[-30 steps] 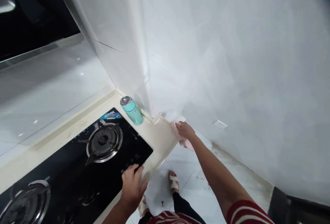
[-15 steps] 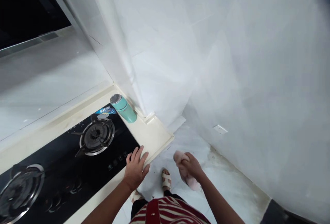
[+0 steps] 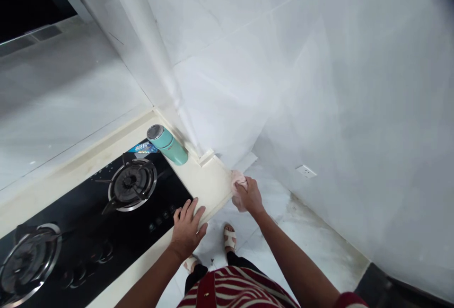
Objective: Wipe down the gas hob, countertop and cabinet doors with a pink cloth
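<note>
The cloth (image 3: pixel 238 181) was a pale, washed-out pink, soft and crumpled, with no flat face showing. Its upper part was bunched into a rounded wad, lightest at the top, with shallow creases running through it. Below that, a looser part hung down in a duller, greyer pink, its outline slightly blurred. Any pattern or weave was too small to make out. It lay at the outer corner of the cream surface (image 3: pixel 209 185), the wad overlapping the corner and the lower part hanging past the edge, with the pale floor (image 3: pixel 262 246) behind it.

The right hand (image 3: pixel 251 198) had hold of the cloth, its fingers (image 3: pixel 243 189) curled closed into the folds from the near side; some fingertips were buried in the material, so their exact placement could not be told. The left hand (image 3: pixel 186 232) was empty, palm down, its fingers spread apart and resting near the right edge of the black glass hob (image 3: pixel 83 218), by the front of the surface. A teal bottle (image 3: pixel 173 151) with a silvery top stood beyond that hand, beside the hob's far corner and well apart from the cloth.
</note>
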A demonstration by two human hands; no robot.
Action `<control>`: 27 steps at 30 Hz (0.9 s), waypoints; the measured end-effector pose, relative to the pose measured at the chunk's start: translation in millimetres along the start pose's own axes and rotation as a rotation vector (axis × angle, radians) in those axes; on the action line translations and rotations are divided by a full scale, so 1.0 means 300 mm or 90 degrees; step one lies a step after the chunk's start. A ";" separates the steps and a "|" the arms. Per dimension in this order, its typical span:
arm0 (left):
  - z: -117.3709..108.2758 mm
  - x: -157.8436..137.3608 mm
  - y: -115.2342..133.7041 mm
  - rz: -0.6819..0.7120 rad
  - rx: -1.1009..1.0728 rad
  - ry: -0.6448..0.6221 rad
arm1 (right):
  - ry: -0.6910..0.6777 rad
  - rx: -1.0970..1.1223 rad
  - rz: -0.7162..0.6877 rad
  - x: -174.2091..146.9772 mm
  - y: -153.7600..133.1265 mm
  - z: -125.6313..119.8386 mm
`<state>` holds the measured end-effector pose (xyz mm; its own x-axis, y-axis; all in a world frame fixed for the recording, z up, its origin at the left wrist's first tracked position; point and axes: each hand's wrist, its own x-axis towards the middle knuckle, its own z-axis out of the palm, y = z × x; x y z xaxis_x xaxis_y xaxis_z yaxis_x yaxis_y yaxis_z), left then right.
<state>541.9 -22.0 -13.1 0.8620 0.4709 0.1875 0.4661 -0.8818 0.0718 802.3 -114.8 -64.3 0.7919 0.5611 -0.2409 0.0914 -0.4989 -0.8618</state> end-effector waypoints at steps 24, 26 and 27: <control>0.014 -0.029 0.004 -0.037 -0.069 -0.015 | -0.104 -0.489 -0.336 0.112 -0.355 0.071; 0.015 -0.034 0.009 -0.051 -0.077 -0.020 | -0.101 -0.554 -0.369 0.096 -0.352 0.108; 0.016 -0.037 0.011 -0.052 -0.084 -0.023 | -0.100 -0.566 -0.387 0.088 -0.345 0.112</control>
<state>535.0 -30.1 -19.7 0.8298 0.5402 0.1399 0.5074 -0.8348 0.2135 793.4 -26.2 3.6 0.3866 0.9222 0.0070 0.8960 -0.3737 -0.2400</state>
